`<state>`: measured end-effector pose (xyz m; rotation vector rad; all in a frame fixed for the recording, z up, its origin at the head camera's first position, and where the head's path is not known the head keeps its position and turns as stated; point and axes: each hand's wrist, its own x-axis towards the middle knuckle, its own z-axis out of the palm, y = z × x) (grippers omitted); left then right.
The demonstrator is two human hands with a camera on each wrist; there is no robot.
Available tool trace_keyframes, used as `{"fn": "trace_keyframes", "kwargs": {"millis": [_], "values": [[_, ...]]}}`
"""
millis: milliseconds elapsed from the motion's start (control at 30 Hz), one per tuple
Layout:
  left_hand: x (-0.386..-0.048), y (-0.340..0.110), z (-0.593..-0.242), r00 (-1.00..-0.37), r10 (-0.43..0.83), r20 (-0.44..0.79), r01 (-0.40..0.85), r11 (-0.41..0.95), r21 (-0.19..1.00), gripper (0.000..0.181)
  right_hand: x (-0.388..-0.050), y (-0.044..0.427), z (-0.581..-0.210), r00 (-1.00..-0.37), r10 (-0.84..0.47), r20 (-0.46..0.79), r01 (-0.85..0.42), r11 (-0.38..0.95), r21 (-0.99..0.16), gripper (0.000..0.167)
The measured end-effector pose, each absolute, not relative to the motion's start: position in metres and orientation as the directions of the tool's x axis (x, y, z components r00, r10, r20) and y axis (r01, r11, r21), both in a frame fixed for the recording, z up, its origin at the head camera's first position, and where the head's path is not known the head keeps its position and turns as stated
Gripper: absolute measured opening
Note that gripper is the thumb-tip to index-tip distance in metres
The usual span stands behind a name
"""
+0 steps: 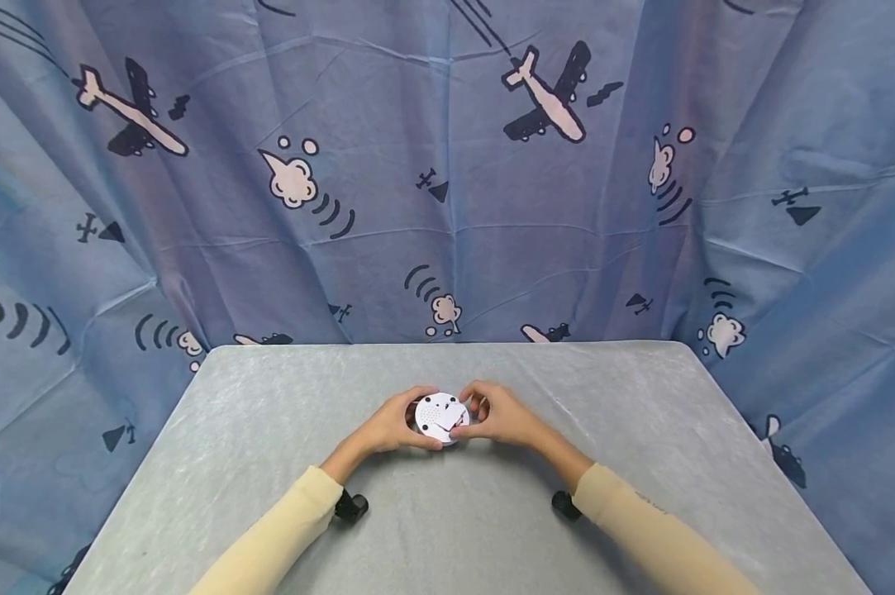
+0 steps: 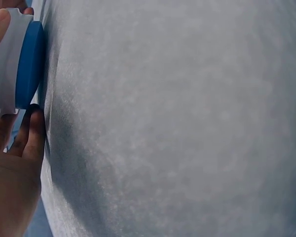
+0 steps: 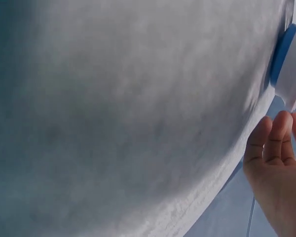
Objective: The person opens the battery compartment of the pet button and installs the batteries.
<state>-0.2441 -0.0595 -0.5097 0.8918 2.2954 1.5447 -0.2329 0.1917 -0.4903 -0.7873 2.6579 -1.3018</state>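
A round white device (image 1: 434, 411) with a cluster of small holes and several dark spots on its face is held low over the table. Its blue base (image 2: 30, 66) faces the table in the left wrist view. My left hand (image 1: 397, 423) grips it from the left, thumb along the near edge and fingers round the far edge. My right hand (image 1: 502, 413) holds its right side, with the thumb by an open-looking spot where a bit of red shows and a curled finger at the far rim. Small details there are hard to make out.
The table is covered with a light grey cloth (image 1: 283, 397). Behind its far edge hangs a blue curtain (image 1: 387, 165) printed with planes and clouds. Black wrist cameras (image 1: 352, 506) sit under both cream sleeves (image 1: 283, 529).
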Motion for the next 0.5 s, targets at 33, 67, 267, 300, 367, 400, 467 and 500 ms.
{"fn": "trace_keyframes", "kwargs": {"millis": [33, 67, 267, 300, 367, 400, 467, 500], "values": [[-0.244, -0.06, -0.51, -0.787, 0.602, 0.136, 0.353, 0.259, 0.899, 0.083, -0.232, 0.191, -0.491, -0.87, -0.469, 0.152, -0.408, 0.511, -0.757, 0.052], [-0.244, -0.06, -0.51, -0.786, 0.603, 0.135, 0.353, 0.259, 0.899, 0.083, -0.232, 0.19, -0.493, -0.873, -0.461, 0.158, -0.407, 0.513, -0.756, 0.052], [-0.239, -0.059, -0.502, -0.782, 0.607, 0.144, 0.364, 0.257, 0.895, 0.083, -0.229, 0.186, -0.497, -0.896, -0.41, 0.172, -0.385, 0.519, -0.763, 0.052], [-0.236, -0.059, -0.497, -0.78, 0.609, 0.141, 0.363, 0.258, 0.895, 0.082, -0.228, 0.185, -0.497, -0.898, -0.404, 0.172, -0.38, 0.52, -0.765, 0.052], [-0.233, -0.059, -0.49, -0.779, 0.612, 0.136, 0.36, 0.258, 0.896, 0.081, -0.228, 0.183, -0.498, -0.903, -0.393, 0.174, -0.375, 0.521, -0.767, 0.053], [-0.233, -0.059, -0.49, -0.778, 0.613, 0.137, 0.361, 0.258, 0.896, 0.081, -0.228, 0.182, -0.498, -0.903, -0.391, 0.181, -0.377, 0.516, -0.769, 0.053], [-0.235, -0.06, -0.494, -0.778, 0.612, 0.143, 0.366, 0.256, 0.895, 0.081, -0.227, 0.18, -0.498, -0.905, -0.382, 0.186, -0.377, 0.521, -0.766, 0.052], [-0.237, -0.06, -0.499, -0.779, 0.61, 0.144, 0.367, 0.257, 0.894, 0.082, -0.227, 0.179, -0.498, -0.908, -0.375, 0.189, -0.375, 0.523, -0.765, 0.052]]}}
